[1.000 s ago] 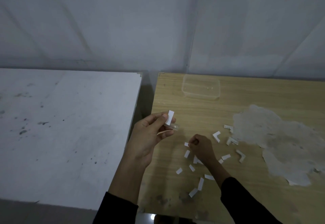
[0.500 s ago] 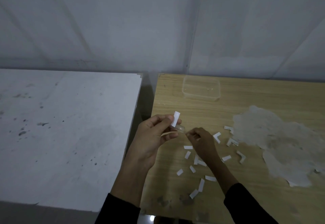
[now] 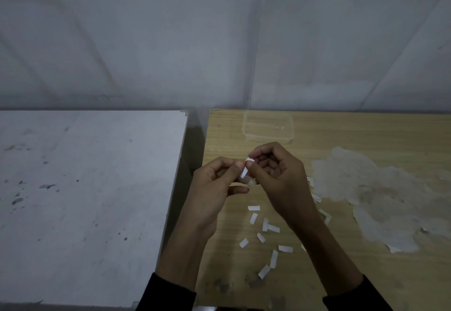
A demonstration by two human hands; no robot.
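My left hand [image 3: 214, 183] and my right hand [image 3: 278, 176] meet above the wooden table [image 3: 366, 274]. Between their fingertips is a small white paper strip [image 3: 244, 170], pinched by both thumbs and forefingers. Something small and clear shows under the strip at my left fingers, too blurred to name. Several more white paper strips [image 3: 264, 237] lie scattered on the wood below my hands, some hidden behind my right forearm.
A clear plastic container [image 3: 268, 128] stands at the table's back edge, just beyond my hands. A pale worn patch [image 3: 380, 196] spreads over the wood on the right. A white spotted table [image 3: 85, 200] stands to the left across a narrow gap. A grey wall closes the back.
My right hand has risen from the scattered strips on the table and joined my left hand at the held strip. My left hand has shifted slightly right.
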